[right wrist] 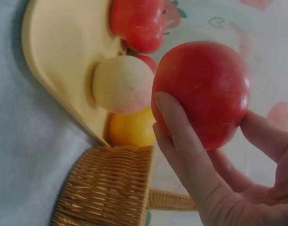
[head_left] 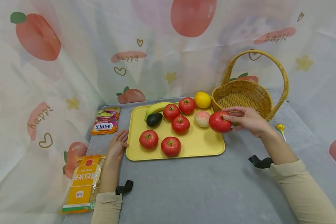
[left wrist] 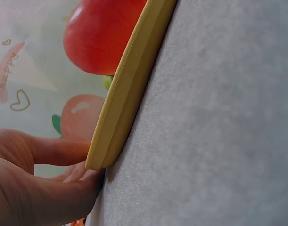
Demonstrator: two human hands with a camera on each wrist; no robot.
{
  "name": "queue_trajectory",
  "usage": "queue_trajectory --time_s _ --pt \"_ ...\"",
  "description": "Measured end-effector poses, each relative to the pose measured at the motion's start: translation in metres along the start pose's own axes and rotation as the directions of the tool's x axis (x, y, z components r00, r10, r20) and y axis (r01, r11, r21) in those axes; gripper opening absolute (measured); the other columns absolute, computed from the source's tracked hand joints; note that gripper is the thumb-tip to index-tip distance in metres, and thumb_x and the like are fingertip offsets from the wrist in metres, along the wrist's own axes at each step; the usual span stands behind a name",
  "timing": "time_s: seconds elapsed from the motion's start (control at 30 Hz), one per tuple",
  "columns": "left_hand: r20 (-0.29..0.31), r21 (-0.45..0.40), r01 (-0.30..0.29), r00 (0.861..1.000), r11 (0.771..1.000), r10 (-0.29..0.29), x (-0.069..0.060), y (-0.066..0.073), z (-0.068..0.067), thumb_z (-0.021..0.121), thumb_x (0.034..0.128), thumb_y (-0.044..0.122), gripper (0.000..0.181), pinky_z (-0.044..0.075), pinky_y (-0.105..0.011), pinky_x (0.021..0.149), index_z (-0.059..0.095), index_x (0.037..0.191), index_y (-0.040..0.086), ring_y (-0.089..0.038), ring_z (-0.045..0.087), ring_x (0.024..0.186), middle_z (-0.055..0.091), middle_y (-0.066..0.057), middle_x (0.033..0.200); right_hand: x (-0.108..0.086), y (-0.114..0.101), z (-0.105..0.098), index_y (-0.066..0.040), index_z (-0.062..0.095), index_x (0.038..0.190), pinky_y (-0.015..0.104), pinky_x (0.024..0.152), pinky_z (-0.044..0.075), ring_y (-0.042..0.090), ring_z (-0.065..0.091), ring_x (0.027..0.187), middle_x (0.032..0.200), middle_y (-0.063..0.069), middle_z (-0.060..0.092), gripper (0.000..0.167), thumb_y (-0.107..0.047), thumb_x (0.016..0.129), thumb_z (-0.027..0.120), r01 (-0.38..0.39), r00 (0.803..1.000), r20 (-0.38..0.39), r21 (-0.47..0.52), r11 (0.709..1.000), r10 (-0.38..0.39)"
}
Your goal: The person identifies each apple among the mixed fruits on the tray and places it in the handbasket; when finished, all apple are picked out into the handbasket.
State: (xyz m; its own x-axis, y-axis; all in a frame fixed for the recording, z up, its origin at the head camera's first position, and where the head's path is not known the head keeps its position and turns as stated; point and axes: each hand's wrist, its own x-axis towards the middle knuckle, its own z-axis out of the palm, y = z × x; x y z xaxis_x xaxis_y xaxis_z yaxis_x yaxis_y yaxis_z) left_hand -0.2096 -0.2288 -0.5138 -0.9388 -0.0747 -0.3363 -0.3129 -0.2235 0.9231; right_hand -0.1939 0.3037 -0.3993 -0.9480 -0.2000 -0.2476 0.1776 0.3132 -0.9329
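My right hand (head_left: 247,120) holds a red tomato-like fruit (head_left: 219,121) between thumb and fingers, over the right edge of the yellow tray (head_left: 196,149). In the right wrist view the held fruit (right wrist: 201,94) is lifted, with the pale peach (right wrist: 123,84) behind it. My left hand (head_left: 118,145) rests at the tray's left edge; in the left wrist view its thumb and fingers (left wrist: 59,151) touch the tray rim (left wrist: 120,103), fairly straight. Several red fruits (head_left: 171,146), a banana (head_left: 158,107), a dark avocado (head_left: 154,119) and a yellow lemon (head_left: 203,100) lie on the tray.
A wicker basket (head_left: 243,95) with a tall handle stands behind the right hand, close to the tray's right back corner. A lollipop (head_left: 280,127) lies right of it. On the left lie a candy bag (head_left: 105,120) and a yellow food packet (head_left: 82,183).
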Motion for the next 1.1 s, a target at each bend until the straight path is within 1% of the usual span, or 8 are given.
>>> queue_trajectory --time_s 0.2,0.27,0.5,0.67,0.8,0.93,1.1 --pt "-0.001 0.001 -0.001 1.000 1.000 0.001 0.000 0.002 0.000 0.036 0.0866 -0.028 0.084 0.027 -0.038 0.125 0.022 0.165 0.001 -0.027 0.033 0.154 0.034 -0.017 0.167 0.002 -0.014 -0.006 -0.001 0.052 0.150 0.048 0.081 0.063 0.015 0.070 0.102 0.124 -0.002 0.071 0.062 -0.028 0.098 0.073 0.006 1.000 -0.019 0.001 1.000 -0.006" --pt "-0.004 -0.001 0.000 1.000 1.000 0.000 0.000 0.001 0.000 0.036 0.0865 -0.028 0.084 0.028 -0.038 0.125 0.022 0.164 0.001 -0.028 0.033 0.154 0.034 -0.018 0.167 0.004 -0.017 -0.008 -0.001 0.052 0.150 0.049 0.083 0.063 0.015 0.070 0.103 0.127 0.000 0.070 0.062 -0.029 0.098 0.073 0.005 1.000 -0.028 -0.001 1.000 -0.005" --pt "-0.008 -0.002 0.018 1.000 1.000 -0.018 0.000 0.000 0.000 0.037 0.0863 -0.028 0.085 0.027 -0.038 0.125 0.023 0.165 0.002 -0.028 0.033 0.154 0.034 -0.017 0.167 0.012 -0.029 -0.015 0.000 0.050 0.151 0.053 0.087 0.061 0.020 0.067 0.109 0.132 0.003 0.064 0.063 -0.028 0.098 0.073 -0.018 0.999 -0.035 0.051 0.999 0.019" --pt "-0.002 -0.002 0.008 1.000 1.000 -0.008 0.002 -0.001 -0.001 0.036 0.0869 -0.027 0.084 0.027 -0.038 0.125 0.023 0.164 0.001 -0.028 0.032 0.154 0.034 -0.017 0.167 0.017 -0.035 -0.019 0.000 0.049 0.151 0.053 0.091 0.059 0.016 0.067 0.108 0.137 0.008 0.055 0.064 -0.029 0.099 0.072 -0.048 0.998 -0.037 0.088 0.995 0.051" --pt "0.004 -0.003 0.006 1.000 1.000 -0.006 0.001 -0.001 -0.001 0.036 0.0871 -0.027 0.083 0.028 -0.038 0.125 0.022 0.164 0.001 -0.028 0.032 0.154 0.034 -0.017 0.167 0.022 -0.039 -0.022 0.000 0.047 0.152 0.054 0.092 0.058 0.012 0.070 0.106 0.137 0.006 0.055 0.066 -0.029 0.099 0.072 -0.069 0.996 -0.046 0.139 0.988 0.076" --pt "0.009 0.000 0.003 1.000 1.000 -0.003 0.001 -0.001 -0.002 0.036 0.0875 -0.027 0.083 0.028 -0.039 0.125 0.022 0.165 0.001 -0.028 0.032 0.154 0.033 -0.017 0.167 0.028 -0.043 -0.028 0.000 0.045 0.152 0.051 0.089 0.060 0.008 0.070 0.104 0.138 0.005 0.055 0.067 -0.031 0.099 0.072 -0.076 0.995 -0.060 0.136 0.988 0.085" --pt "0.009 -0.002 0.001 1.000 1.000 -0.001 0.001 0.000 -0.001 0.036 0.0879 -0.027 0.083 0.028 -0.038 0.125 0.022 0.165 0.001 -0.028 0.032 0.154 0.034 -0.017 0.167 0.038 -0.046 -0.036 0.000 0.042 0.153 0.053 0.091 0.059 0.009 0.070 0.101 0.140 0.006 0.051 0.067 -0.031 0.100 0.070 -0.094 0.992 -0.069 0.133 0.987 0.104"
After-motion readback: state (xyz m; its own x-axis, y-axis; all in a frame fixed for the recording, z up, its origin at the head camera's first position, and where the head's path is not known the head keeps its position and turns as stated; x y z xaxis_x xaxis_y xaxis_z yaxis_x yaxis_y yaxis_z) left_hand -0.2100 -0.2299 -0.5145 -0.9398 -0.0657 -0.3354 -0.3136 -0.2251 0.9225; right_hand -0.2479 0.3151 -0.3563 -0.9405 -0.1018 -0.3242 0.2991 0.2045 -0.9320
